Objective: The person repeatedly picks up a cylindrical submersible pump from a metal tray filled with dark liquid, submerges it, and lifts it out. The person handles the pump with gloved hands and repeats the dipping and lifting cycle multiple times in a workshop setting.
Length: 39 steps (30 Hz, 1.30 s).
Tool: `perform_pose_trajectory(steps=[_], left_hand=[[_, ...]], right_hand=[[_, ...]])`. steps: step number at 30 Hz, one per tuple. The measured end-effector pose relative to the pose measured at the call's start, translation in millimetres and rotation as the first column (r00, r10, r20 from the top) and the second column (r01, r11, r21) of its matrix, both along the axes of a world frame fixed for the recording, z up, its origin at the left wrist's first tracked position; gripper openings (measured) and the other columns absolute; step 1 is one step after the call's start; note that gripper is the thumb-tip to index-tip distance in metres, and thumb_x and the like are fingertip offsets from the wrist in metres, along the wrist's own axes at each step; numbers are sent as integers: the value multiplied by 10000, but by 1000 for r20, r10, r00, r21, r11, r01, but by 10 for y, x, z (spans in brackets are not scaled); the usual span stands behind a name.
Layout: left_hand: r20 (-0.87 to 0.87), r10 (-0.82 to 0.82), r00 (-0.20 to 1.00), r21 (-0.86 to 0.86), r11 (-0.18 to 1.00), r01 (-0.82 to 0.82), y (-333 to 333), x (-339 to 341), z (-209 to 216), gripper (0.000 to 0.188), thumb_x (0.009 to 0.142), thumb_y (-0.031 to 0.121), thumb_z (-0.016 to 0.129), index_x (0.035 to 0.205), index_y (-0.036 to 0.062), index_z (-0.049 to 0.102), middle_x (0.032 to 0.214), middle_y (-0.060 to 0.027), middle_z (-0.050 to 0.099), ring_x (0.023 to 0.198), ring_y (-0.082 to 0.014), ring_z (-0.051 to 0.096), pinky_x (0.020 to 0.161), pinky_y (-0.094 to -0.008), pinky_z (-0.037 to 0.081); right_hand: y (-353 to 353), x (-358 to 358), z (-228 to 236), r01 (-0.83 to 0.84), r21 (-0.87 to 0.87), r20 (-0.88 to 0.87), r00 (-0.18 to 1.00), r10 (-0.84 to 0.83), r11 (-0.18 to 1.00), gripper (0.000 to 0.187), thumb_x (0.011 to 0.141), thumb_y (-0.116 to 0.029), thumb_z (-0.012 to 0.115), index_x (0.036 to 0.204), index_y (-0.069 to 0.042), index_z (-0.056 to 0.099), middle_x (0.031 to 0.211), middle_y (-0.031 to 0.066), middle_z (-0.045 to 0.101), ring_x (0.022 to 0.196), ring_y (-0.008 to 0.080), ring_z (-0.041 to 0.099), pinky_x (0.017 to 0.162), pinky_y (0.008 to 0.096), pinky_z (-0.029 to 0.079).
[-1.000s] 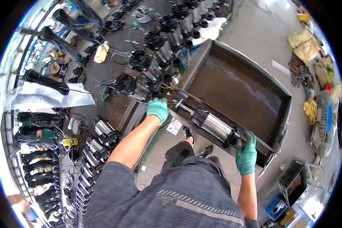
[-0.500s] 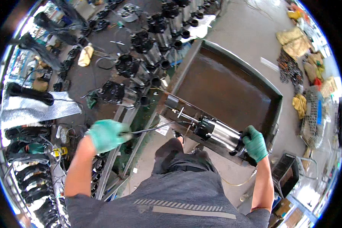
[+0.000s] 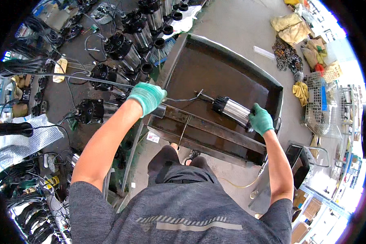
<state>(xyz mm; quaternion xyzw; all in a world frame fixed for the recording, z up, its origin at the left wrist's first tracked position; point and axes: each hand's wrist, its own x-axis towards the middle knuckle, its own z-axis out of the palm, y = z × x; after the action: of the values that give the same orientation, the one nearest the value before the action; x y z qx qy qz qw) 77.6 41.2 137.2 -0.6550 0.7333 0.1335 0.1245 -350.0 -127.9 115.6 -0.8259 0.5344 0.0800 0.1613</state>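
Observation:
A pump (image 3: pixel 236 112) with a polished steel cylinder and black ends lies tilted over the brown water of a dark metal tank (image 3: pixel 215 67). My right hand (image 3: pixel 261 120), in a green glove, is closed around the pump's near-right end. From the opposite end sticks out a metal rod with a T-shaped fitting (image 3: pixel 199 93). A black cable (image 3: pixel 181 100) runs from there to my left hand (image 3: pixel 147 98), also green-gloved, whose fingers are wrapped round it. More cable stretches left past that hand. My left hand is above the tank's left corner.
Several similar steel pumps (image 3: pixel 128 55) stand in a row left of the tank. Bubble wrap (image 3: pixel 24 140) and coiled cables lie at far left. On the right are a wire basket (image 3: pixel 323 105), sacks (image 3: pixel 290 30) and a black box (image 3: pixel 299 162). A ledge (image 3: pixel 227 130) crosses the tank's near side.
The pump has moved off the tank's near ledge, farther out over the water, with my right hand on it. My left hand has moved up and right, drawing along the cable.

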Motion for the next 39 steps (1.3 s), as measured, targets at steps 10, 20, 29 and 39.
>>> perform_pose_trajectory(steps=[10, 20, 29, 39], left_hand=[[124, 34, 992, 213, 975, -60, -399, 341, -496, 146, 936, 137, 611, 1036, 84, 703, 1048, -180, 746, 984, -392, 722, 782, -521, 578], [191, 117, 975, 230, 960, -160, -434, 468, -607, 185, 951, 144, 586, 1070, 103, 721, 1086, -171, 744, 998, -386, 723, 803, -513, 585], [241, 203, 949, 214, 943, -256, -356, 546, -818, 224, 985, 212, 575, 1099, 117, 744, 1091, -150, 750, 985, -368, 732, 777, -507, 589], [288, 292, 912, 169, 922, -349, -375, 395, -636, 305, 1007, 364, 557, 1097, 131, 733, 1088, -172, 740, 1013, -389, 711, 827, -529, 565]], right_hand=[[-108, 429, -991, -9, 6, -58, 998, 9, 1000, 322, 897, -255, 642, 1188, -119, 611, 1125, 186, 701, 1015, 414, 690, 855, 522, 549], [-138, 706, -1406, 54, 15, -9, 999, -54, 998, 438, 865, -213, 715, 1272, -119, 586, 1400, 197, 561, 1075, 427, 676, 863, 511, 568], [254, 298, -828, 146, -71, 409, 907, -105, 987, 207, 915, -174, 674, 1105, -93, 652, 1000, 193, 707, 934, 431, 680, 762, 485, 549], [394, -1140, -1290, 407, -110, 358, 868, -346, 907, 223, 970, -313, 646, 957, -91, 665, 895, 204, 701, 847, 447, 671, 729, 498, 544]])
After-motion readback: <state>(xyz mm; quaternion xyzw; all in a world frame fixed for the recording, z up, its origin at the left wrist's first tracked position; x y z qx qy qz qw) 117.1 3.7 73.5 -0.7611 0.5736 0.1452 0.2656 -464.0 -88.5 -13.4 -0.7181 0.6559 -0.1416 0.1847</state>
